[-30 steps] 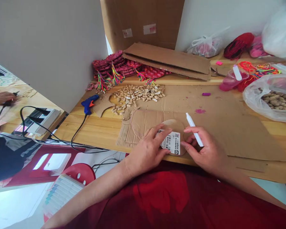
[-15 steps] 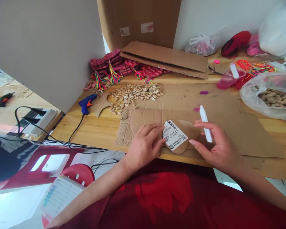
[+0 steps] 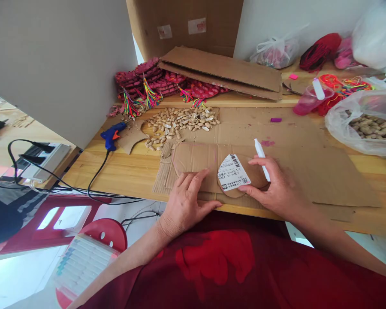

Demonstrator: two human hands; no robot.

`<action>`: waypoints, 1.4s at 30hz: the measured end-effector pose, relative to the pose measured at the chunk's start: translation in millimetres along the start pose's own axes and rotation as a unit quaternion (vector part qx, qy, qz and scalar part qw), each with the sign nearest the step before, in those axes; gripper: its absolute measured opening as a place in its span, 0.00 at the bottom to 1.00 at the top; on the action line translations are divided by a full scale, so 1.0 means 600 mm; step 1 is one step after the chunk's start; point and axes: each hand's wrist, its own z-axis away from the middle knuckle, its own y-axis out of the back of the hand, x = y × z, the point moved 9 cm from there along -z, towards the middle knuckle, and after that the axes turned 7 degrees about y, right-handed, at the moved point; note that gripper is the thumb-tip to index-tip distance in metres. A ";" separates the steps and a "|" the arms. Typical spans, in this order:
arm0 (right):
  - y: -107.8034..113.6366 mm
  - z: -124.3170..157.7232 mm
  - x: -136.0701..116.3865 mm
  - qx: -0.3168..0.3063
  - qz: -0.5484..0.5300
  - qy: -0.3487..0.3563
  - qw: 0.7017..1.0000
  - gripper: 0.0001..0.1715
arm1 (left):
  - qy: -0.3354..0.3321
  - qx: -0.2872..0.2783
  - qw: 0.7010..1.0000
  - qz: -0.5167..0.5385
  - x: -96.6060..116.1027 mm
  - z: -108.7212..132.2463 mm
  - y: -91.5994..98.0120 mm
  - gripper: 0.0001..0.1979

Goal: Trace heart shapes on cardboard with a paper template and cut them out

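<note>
A rounded cardboard cutout [image 3: 234, 194] with a white printed label [image 3: 233, 174] lies on the cardboard. My right hand [image 3: 278, 184] has its thumb on the cutout's lower right edge. A white marker [image 3: 260, 151] is held in that hand, tip pointing up and away; part of it is hidden behind the fingers. To the left, my left hand [image 3: 188, 199] lies with fingers apart on a smaller cardboard piece [image 3: 193, 156], which bears a faint pink outline. Its thumb stretches along the table's front edge, clear of the cutout.
Loose peanuts [image 3: 180, 122] lie behind the hands, beside a blue glue gun [image 3: 113, 136] with a trailing cord. A purple cap [image 3: 275, 120] sits on the cardboard sheet [image 3: 296, 141]. At right stand a pink cup [image 3: 304, 103] and a plastic bag of peanuts [image 3: 337, 128]. Red stool [image 3: 117, 231] below left.
My left hand has let go of the labelled cutout and moved left and down. My right hand, with the marker, has come left onto the cutout.
</note>
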 end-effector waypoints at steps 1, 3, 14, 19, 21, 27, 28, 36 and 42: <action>0.000 -0.001 -0.006 -0.001 0.017 -0.001 1.000 0.34 | 0.009 0.003 1.000 -0.008 0.000 -0.003 -0.001 0.42; 0.002 -0.004 -0.021 -0.005 0.055 0.001 0.998 0.33 | 0.029 0.010 0.999 -0.022 -0.002 -0.009 -0.002 0.45; -0.008 -0.018 -0.051 -0.030 0.154 0.002 0.988 0.38 | 0.054 0.021 0.998 0.012 -0.020 0.000 0.002 0.45; -0.013 -0.023 -0.048 -0.029 0.137 0.015 0.990 0.37 | 0.052 0.018 0.998 0.020 -0.022 -0.001 0.004 0.42; -0.013 -0.025 -0.046 -0.029 0.124 0.020 0.992 0.37 | 0.037 0.011 0.999 0.009 -0.017 -0.005 0.003 0.38; -0.012 -0.030 -0.052 -0.024 0.071 0.050 0.996 0.31 | -0.002 -0.012 1.000 0.007 -0.007 -0.011 -0.008 0.24; -0.012 -0.030 -0.051 -0.024 0.065 0.051 0.996 0.30 | -0.003 -0.012 1.000 0.005 -0.008 -0.011 -0.010 0.22; -0.019 -0.031 -0.042 -0.031 0.047 0.041 0.998 0.32 | 0.006 -0.009 1.000 -0.001 -0.011 -0.009 -0.014 0.20; -0.020 -0.032 -0.040 -0.030 0.052 0.036 0.998 0.33 | 0.007 -0.001 1.000 -0.007 -0.010 -0.009 -0.012 0.20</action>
